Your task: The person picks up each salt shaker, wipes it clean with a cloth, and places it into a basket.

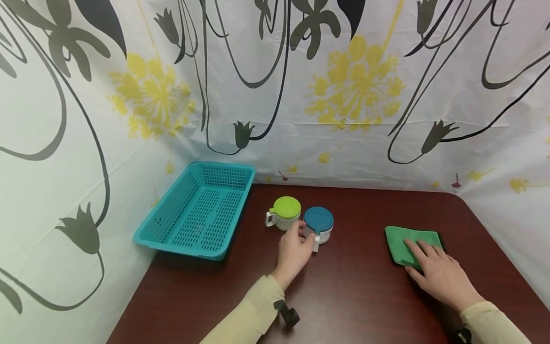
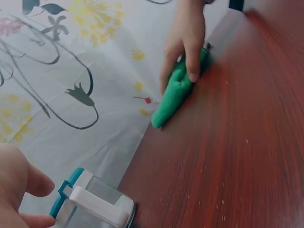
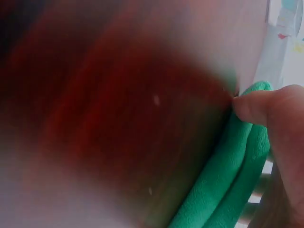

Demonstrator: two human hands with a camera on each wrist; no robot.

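- Blue-lidded jar (image 1: 318, 219) stands upright on the worktop (image 1: 352, 291), towards the far edge; its long axis is vertical and its handle (image 1: 316, 243) points away from that edge.
- Left hand (image 1: 294, 251) is clearly the nearer one for me: from its fingertips, the jar lies just to the right and slightly towards the far edge.
- Through the left wrist view I read the thumb and finger as apart, with a gap beside the lid; I cannot tell whether a tip touches it.
- Green-lidded jar (image 1: 287, 209) is just beside, on the left, so I judge the room for those fingers to be tight.
- Right hand (image 1: 447, 276) is well apart, near the right edge, its thumb and fingers gripping the green cloth (image 1: 397, 246).
- Teal basket (image 1: 178, 249) sits along the left edge.
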